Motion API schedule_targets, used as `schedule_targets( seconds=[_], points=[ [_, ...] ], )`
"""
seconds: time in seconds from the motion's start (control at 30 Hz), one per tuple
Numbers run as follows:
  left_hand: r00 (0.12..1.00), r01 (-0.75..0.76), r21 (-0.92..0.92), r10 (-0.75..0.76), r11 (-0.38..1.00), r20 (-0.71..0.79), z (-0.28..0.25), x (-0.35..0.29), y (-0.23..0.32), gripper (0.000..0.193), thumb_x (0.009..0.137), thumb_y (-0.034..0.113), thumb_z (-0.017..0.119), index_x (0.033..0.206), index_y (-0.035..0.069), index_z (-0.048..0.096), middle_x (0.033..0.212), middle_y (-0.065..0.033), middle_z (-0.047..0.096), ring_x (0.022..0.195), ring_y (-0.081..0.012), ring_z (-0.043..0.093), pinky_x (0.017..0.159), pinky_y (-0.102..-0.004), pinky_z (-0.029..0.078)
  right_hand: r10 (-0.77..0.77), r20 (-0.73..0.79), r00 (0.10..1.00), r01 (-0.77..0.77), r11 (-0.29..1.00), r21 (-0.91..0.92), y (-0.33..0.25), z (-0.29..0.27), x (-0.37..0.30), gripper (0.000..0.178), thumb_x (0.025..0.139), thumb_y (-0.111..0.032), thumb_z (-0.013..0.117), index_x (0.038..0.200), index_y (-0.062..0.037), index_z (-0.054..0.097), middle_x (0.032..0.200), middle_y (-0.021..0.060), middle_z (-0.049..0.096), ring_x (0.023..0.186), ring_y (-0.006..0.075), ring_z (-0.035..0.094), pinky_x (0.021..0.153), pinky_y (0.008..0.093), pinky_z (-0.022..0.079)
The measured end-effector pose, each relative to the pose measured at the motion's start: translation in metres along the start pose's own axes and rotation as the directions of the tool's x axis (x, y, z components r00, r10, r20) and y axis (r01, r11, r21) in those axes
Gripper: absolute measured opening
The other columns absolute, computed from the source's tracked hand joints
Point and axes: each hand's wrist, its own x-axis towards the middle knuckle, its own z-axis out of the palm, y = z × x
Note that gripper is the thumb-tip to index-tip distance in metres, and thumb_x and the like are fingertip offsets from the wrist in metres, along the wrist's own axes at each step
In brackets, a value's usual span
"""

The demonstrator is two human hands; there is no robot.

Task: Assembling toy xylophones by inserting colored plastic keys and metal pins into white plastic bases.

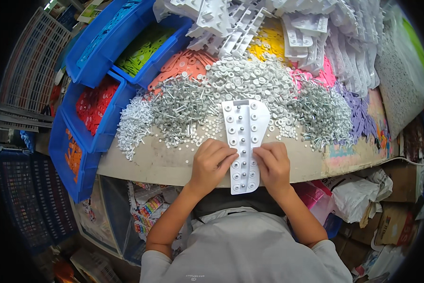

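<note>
White tray [264,114]: counter [169,165], six o'clock edge. Visible side rows carry rings [254,128]; centre row, metal pins [241,128]. Left hand [210,162], nine o'clock, and right hand [274,162], three o'clock, hide the remainder; grip and completion there: cannot tell.

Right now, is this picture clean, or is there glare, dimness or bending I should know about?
In the head view, the white strip is well lit, its studs readable; the stacked white parts look paler and brighter; the rack at far left curves with the fisheye; the dark crate below it sits in dimness; the outer rim fades to black.
</note>
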Motion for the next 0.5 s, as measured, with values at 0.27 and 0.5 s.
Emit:
schedule_targets(
  seconds=[0.27, 0.5],
  points=[
    [1.0, -0.008, -0.028, 0.008, 1.0, 0.004, -0.0016, 0.0022, 0.0003, 0.015, 0.075, -0.002, 0.081, 0.087, 0.001, 0.074, 0.083, -0.0075, 0.067, 0.077, -0.0239, 0.06, 0.066, -0.0347, 0.047, 0.252, 0.055, 0.966, -0.258, 0.948, 0.185, -0.0013, 0.0044, -0.0034, 0.014, 0.082, 0.003, 0.073, 0.094, 0.0004, 0.065, 0.087, 0.012, 0.061, 0.082, 0.0303, 0.058, 0.071, 0.0387, 0.049],
    [1.0, 0.01, -0.038, -0.01, 0.999, 0.006, -0.0008, -0.0003, -0.0016, 0.015, 0.075, -0.001, 0.081, 0.087, 0.001, 0.073, 0.082, -0.0076, 0.067, 0.077, -0.0241, 0.06, 0.066, -0.0349, 0.047, 0.173, 0.051, 0.984, -0.179, 0.97, 0.164, 0.0016, 0.0036, -0.0011, 0.012, 0.086, 0.004, 0.071, 0.092, 0.0013, 0.061, 0.088, 0.0104, 0.059, 0.075, 0.0228, 0.059, 0.065, 0.0318, 0.049]
  ],
)
